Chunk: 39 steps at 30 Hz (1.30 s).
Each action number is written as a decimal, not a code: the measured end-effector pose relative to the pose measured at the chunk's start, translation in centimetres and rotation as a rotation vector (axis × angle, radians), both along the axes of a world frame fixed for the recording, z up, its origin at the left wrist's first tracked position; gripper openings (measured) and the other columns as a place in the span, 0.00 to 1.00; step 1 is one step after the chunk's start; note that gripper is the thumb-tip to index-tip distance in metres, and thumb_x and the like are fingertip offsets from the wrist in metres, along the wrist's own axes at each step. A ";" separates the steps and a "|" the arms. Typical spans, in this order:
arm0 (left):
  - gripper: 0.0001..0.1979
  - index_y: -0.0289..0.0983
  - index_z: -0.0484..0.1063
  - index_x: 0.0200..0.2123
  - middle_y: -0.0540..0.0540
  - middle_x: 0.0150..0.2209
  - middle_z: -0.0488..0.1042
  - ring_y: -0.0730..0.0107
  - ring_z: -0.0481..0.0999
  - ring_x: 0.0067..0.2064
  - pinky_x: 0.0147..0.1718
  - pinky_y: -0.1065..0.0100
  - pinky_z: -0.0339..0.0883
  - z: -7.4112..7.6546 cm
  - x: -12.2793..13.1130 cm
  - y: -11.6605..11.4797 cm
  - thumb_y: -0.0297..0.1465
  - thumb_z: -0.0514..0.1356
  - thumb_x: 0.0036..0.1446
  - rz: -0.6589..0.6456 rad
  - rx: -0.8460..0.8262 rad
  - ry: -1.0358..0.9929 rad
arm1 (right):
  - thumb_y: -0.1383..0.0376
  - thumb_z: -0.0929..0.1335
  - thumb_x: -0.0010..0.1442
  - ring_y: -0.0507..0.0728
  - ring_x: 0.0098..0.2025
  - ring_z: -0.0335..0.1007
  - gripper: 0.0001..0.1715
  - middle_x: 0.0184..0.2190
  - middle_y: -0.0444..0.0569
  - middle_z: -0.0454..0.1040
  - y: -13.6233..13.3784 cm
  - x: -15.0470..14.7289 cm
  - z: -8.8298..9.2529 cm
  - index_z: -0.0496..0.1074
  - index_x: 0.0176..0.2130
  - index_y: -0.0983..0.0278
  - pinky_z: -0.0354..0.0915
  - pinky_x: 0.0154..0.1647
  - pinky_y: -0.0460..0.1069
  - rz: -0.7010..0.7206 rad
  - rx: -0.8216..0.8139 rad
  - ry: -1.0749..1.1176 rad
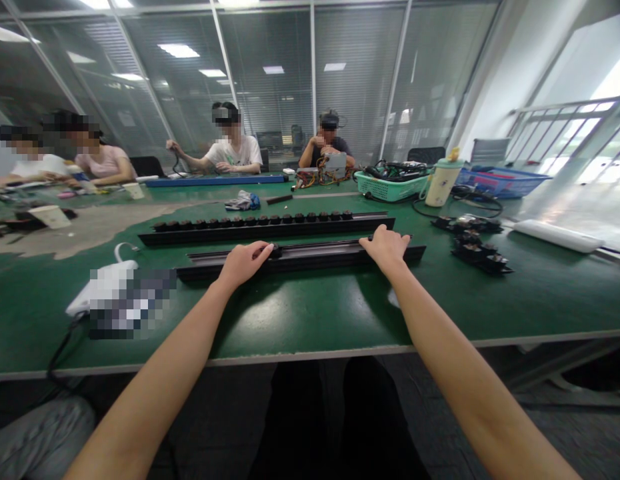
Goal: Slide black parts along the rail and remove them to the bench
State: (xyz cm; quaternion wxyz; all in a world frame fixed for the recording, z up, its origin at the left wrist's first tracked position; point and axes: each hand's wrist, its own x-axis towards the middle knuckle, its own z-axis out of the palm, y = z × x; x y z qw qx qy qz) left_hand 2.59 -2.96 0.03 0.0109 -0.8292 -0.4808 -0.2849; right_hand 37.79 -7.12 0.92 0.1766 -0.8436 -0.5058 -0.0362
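A long black rail [310,264] with a pale channel lies across the table in front of me. Toward its left part, my left hand [246,261] is closed with thumb and fingers on a small black part [276,251] in the channel. My right hand [389,248] grips the rail near its right end, and its fingertips are partly hidden behind the hand. Parallel to it and farther back is a second black rail [270,232], carrying a row of several small black parts [263,221].
More black parts [477,250] lie in clusters at right, near a white roll [557,236]. Behind stand a green basket [390,189] of cables, a lidded cup [443,183] and a blue basket [520,185]. A white device [103,287] with a cable sits at left. Several people sit opposite.
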 end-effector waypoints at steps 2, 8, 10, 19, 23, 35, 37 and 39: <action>0.30 0.39 0.81 0.46 0.45 0.28 0.79 0.61 0.76 0.30 0.31 0.65 0.60 0.0 0.0 0.0 0.53 0.48 0.68 0.003 0.000 0.001 | 0.56 0.65 0.63 0.73 0.55 0.73 0.27 0.49 0.69 0.78 0.0 0.0 0.0 0.70 0.53 0.74 0.54 0.58 0.63 -0.002 -0.001 0.000; 0.29 0.39 0.81 0.46 0.45 0.30 0.81 0.61 0.77 0.31 0.32 0.66 0.62 -0.2 -0.1 0.1 0.53 0.49 0.68 -0.006 0.000 -0.010 | 0.56 0.65 0.63 0.72 0.55 0.73 0.28 0.49 0.70 0.78 0.0 0.3 0.0 0.70 0.54 0.74 0.55 0.58 0.63 -0.006 -0.009 -0.005; 0.29 0.40 0.81 0.46 0.45 0.29 0.80 0.61 0.77 0.31 0.32 0.66 0.61 -0.1 -0.1 0.1 0.54 0.48 0.68 -0.004 -0.002 -0.009 | 0.55 0.65 0.63 0.72 0.55 0.73 0.29 0.50 0.69 0.77 -0.1 0.4 0.0 0.69 0.54 0.74 0.55 0.57 0.62 -0.011 -0.009 -0.002; 0.30 0.39 0.81 0.46 0.44 0.30 0.80 0.60 0.77 0.30 0.32 0.66 0.61 -0.1 -0.1 0.0 0.54 0.48 0.68 0.005 -0.010 -0.004 | 0.55 0.65 0.64 0.72 0.56 0.73 0.29 0.50 0.69 0.77 0.0 0.9 0.0 0.69 0.55 0.74 0.55 0.58 0.63 -0.020 -0.016 0.014; 0.30 0.39 0.81 0.47 0.44 0.30 0.80 0.60 0.76 0.31 0.32 0.65 0.61 -0.1 -0.1 0.1 0.54 0.48 0.68 -0.001 -0.007 0.000 | 0.54 0.66 0.64 0.72 0.56 0.72 0.29 0.50 0.68 0.77 0.0 1.0 0.1 0.69 0.55 0.74 0.55 0.59 0.63 -0.013 -0.023 0.023; 0.31 0.38 0.81 0.46 0.45 0.29 0.79 0.61 0.76 0.30 0.31 0.66 0.59 -0.1 0.0 0.2 0.54 0.48 0.68 0.010 0.001 0.009 | 0.55 0.67 0.65 0.72 0.57 0.72 0.29 0.51 0.68 0.77 0.0 1.4 0.0 0.69 0.56 0.73 0.53 0.60 0.63 -0.034 -0.024 0.026; 0.31 0.38 0.81 0.46 0.45 0.28 0.79 0.61 0.75 0.29 0.31 0.66 0.59 -0.1 0.0 0.2 0.54 0.47 0.68 0.011 0.001 0.012 | 0.54 0.67 0.64 0.72 0.57 0.71 0.29 0.52 0.68 0.77 0.0 1.5 0.0 0.69 0.56 0.73 0.53 0.60 0.63 -0.037 -0.027 0.029; 0.31 0.38 0.81 0.46 0.45 0.28 0.78 0.61 0.75 0.29 0.31 0.66 0.59 -0.1 0.0 0.1 0.54 0.47 0.68 0.012 0.002 0.010 | 0.54 0.67 0.64 0.73 0.58 0.71 0.29 0.52 0.69 0.76 -0.1 1.5 0.1 0.69 0.56 0.73 0.54 0.59 0.63 -0.041 -0.030 0.033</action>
